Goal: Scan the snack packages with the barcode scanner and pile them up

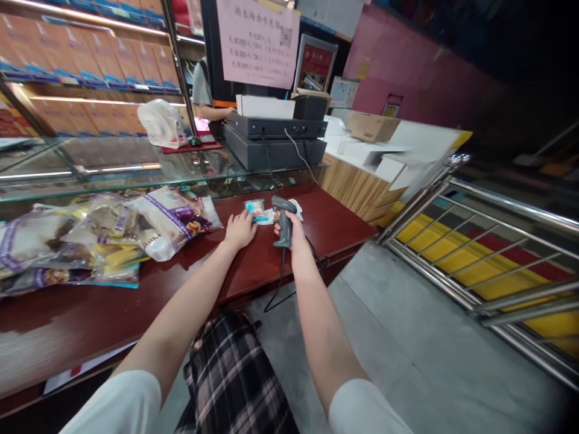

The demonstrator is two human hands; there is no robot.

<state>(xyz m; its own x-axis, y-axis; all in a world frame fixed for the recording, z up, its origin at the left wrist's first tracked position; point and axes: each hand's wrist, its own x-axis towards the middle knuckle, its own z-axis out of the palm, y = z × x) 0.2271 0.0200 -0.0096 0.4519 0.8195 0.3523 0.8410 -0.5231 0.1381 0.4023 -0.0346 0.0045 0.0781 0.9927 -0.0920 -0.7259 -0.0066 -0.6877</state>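
Observation:
My right hand (294,236) is closed round the grip of a grey barcode scanner (283,218), whose head points down at a small packet (256,209) with a blue edge on the dark red counter (335,226). My left hand (239,230) rests on the counter with its fingers on that packet. The scanner's black cable (279,286) hangs over the counter's front edge. A second small white packet (296,208) lies just behind the scanner.
A heap of snack bags (108,232) lies on the counter to the left. Behind stand a glass display case (113,163), a black register unit (275,141) and a white fan (161,123). A person's arm (212,111) shows behind it. A steel railing (488,253) runs at right.

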